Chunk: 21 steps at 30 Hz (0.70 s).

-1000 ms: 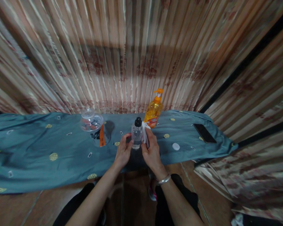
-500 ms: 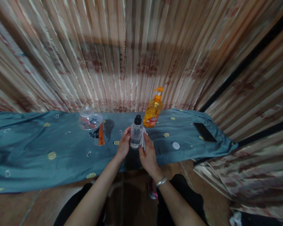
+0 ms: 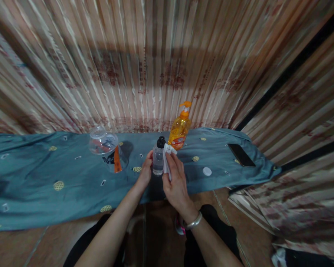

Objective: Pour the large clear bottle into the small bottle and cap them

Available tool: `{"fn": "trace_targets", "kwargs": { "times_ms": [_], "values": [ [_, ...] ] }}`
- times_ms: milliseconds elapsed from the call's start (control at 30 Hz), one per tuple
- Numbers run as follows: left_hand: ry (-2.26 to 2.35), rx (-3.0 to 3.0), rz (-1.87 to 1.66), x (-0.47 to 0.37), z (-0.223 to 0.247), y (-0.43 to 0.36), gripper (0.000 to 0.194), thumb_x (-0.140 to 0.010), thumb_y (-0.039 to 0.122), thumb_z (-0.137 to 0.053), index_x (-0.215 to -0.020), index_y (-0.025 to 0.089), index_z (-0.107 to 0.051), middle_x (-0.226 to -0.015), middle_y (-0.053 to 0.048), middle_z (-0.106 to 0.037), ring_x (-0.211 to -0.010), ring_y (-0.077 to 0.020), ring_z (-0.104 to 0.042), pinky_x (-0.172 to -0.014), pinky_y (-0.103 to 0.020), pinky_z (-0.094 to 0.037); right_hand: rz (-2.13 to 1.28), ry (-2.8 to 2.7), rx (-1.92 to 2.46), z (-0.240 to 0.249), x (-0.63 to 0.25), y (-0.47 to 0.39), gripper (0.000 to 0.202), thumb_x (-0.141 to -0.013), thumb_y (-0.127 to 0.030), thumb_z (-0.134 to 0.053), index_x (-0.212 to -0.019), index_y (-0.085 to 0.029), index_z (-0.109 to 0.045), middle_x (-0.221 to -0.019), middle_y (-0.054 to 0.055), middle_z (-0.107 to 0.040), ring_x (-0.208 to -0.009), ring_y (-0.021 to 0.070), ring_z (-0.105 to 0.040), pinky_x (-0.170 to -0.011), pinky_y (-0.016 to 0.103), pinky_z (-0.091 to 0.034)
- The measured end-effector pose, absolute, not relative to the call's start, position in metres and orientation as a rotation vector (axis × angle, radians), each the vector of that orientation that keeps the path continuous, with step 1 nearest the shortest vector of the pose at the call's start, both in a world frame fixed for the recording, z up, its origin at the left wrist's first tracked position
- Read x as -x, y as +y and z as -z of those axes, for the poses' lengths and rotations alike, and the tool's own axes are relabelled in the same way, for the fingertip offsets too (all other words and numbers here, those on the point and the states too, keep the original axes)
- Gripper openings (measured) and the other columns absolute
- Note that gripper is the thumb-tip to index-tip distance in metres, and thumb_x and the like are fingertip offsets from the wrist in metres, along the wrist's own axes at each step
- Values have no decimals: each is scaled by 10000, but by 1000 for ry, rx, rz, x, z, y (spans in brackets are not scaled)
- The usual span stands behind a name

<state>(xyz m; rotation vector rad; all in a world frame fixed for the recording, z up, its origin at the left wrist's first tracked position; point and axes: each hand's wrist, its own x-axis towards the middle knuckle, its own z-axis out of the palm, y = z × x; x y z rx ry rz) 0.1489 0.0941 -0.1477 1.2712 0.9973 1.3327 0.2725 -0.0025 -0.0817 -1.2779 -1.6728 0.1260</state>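
A clear bottle (image 3: 157,159) with a black cap stands upright near the front edge of the cloth-covered table. My left hand (image 3: 146,171) grips its left side, the fingers partly hidden behind it. On the bottle's right, my right hand (image 3: 176,180) holds a folded white cloth (image 3: 167,158) against its side, close to the cap. Just behind them stands an orange pump bottle (image 3: 180,130) of yellow-orange liquid.
A clear plastic jar (image 3: 103,142) and a clear container with an orange label (image 3: 117,160) are on the left of the blue-green tablecloth (image 3: 80,174). To the right lie a round white lid (image 3: 207,171) and a dark phone (image 3: 241,155). A curtain hangs behind.
My right hand has risen a little along the bottle with the white cloth, which now shows more, up near the cap. My left hand stays on the bottle. The view has shifted slightly.
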Motion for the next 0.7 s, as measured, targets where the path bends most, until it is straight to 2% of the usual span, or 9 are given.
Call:
{"fn": "trace_targets", "kwargs": {
  "times_ms": [133,267,333,467,600,700],
  "values": [
    [1007,-1305,-1335,-149,145,89,500,-900,406,-439,-1335,203,-576,-1382,-103,-638,-1290,-278,-571,-1073,-446,-453,-27,-1765,1307,86,-274,-1,667,-892,-55,-384,-1528,-255,-410,-1551,125,-428,-1437,260,-406,-1159,509,-405],
    [1046,-1339,-1363,-145,144,82,506,-826,352,-565,-1316,233,-598,-1409,-90,-597,-1378,-281,-476,-1173,-449,-336,-59,-1721,1333,89,-282,9,678,-884,-62,-398,-1532,-261,-401,-1534,123,-449,-1421,269,-416,-1160,529,-397],
    [1076,-1339,-1365,-143,144,79,530,-778,336,-629,-1299,246,-607,-1381,-80,-597,-1364,-285,-475,-1178,-456,-318,-81,-1707,1319,88,-286,12,692,-866,-61,-413,-1528,-260,-406,-1525,118,-462,-1413,268,-425,-1167,531,-390],
    [1112,-1288,-1351,-139,142,79,572,-692,299,-674,-1259,255,-612,-1307,-70,-605,-1245,-294,-541,-1071,-466,-420,-86,-1713,1284,87,-289,16,696,-852,-60,-422,-1518,-261,-421,-1511,105,-481,-1410,256,-430,-1175,521,-383],
    [1056,-1243,-1332,-141,131,81,566,-627,254,-686,-1189,242,-616,-1227,-58,-646,-1169,-274,-583,-965,-394,-480,-67,-1726,1270,89,-291,17,706,-840,-53,-418,-1518,-249,-421,-1507,107,-485,-1405,256,-435,-1168,522,-391],
    [998,-1225,-1308,-145,123,81,535,-624,246,-670,-1155,231,-611,-1076,-34,-694,-1012,-239,-641,-871,-352,-510,-54,-1714,1256,91,-293,20,701,-833,-46,-417,-1508,-232,-438,-1490,117,-499,-1391,257,-447,-1164,518,-395]
  ]
}}
